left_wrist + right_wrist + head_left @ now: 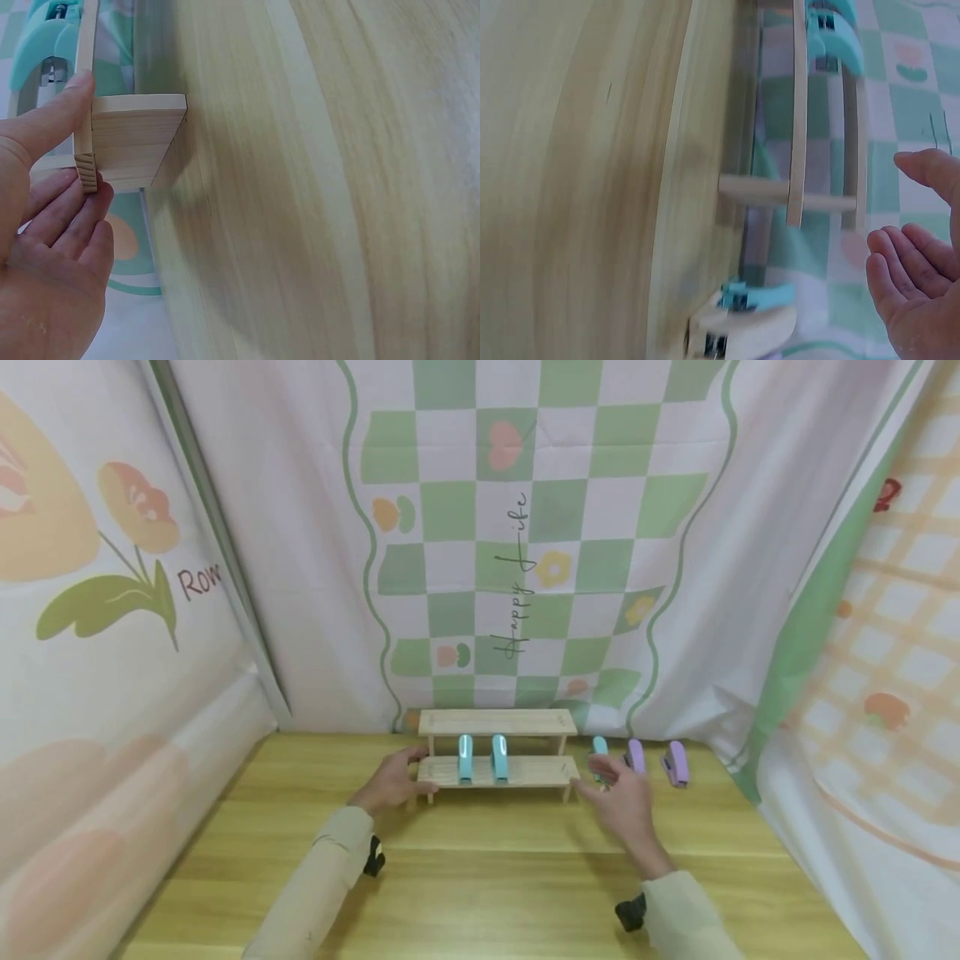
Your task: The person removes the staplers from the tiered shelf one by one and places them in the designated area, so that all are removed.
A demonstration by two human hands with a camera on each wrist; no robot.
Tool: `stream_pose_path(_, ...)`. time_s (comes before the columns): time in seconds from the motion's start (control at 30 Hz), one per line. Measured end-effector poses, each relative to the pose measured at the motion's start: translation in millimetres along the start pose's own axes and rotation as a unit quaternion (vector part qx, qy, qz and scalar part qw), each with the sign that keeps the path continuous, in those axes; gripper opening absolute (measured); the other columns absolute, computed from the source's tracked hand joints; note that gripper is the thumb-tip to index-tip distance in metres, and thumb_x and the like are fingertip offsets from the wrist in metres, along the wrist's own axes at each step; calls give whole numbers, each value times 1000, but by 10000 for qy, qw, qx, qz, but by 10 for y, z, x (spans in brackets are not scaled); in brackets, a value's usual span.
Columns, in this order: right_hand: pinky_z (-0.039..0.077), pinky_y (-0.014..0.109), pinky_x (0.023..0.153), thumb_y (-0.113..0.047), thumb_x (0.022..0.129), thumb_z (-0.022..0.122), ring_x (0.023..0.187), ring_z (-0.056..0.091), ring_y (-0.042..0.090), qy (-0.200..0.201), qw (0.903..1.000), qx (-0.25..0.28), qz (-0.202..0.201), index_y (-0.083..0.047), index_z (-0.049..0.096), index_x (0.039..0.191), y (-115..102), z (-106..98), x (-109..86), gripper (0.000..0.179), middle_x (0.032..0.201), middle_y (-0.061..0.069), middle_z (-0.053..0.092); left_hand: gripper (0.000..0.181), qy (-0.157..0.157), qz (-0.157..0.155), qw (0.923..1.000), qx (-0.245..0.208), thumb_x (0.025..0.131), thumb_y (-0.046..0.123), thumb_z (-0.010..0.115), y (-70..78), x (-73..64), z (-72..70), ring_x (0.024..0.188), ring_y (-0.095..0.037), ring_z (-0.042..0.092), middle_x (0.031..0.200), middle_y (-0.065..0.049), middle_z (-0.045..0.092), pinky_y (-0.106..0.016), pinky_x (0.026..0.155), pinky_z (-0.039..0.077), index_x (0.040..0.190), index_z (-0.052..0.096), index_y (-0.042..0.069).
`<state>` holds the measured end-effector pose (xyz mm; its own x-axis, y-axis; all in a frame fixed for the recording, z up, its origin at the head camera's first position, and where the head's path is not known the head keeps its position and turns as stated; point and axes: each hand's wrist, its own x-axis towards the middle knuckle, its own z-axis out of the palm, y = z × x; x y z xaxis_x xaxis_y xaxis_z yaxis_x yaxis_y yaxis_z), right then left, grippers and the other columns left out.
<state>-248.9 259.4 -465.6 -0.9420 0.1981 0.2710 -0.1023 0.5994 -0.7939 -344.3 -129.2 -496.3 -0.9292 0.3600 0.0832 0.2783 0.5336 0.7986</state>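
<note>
A two-step wooden shelf [536, 771] stands at the back of the table. Two turquoise staplers, a left one [466, 760] and a right one [500, 760], sit side by side on its lower step. My left hand [393, 778] grips the left end of that step; in the left wrist view the thumb lies along the board's edge [86, 142] and the fingertips touch its end. Near the step's right end, my right hand [626, 797] is held with spread thumb and loosely bent fingers. The right wrist view shows nothing in that palm [930, 300].
Right of the shelf, a third turquoise stapler [599, 747] stands partly behind my right hand, beside one purple stapler [636, 752] and another purple stapler [678, 764]. A checked cloth [555, 510] hangs behind the wooden table [480, 893], with more cloth at both sides.
</note>
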Motion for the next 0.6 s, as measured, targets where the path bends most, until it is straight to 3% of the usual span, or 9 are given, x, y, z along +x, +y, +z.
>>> stream_pose_path(0.3,59,50,107,-23,89,86,130,66,38,-355,9981,452,-209,-6,66,137,-315,541,33,55,138,19,70,77,38,166,9998,-34,89,19,87,10,21,-29,144,-41,52,153,-21,57,-58,121,44,154,50,-1)
stream_pose_path(0.6,58,55,106,-18,86,88,123,69,41,-52,9964,784,-317,1,69,132,-524,981,86,52,132,22,72,76,25,134,9998,-109,88,18,88,9,9,-6,143,-41,53,152,-20,59,-58,121,44,152,52,1)
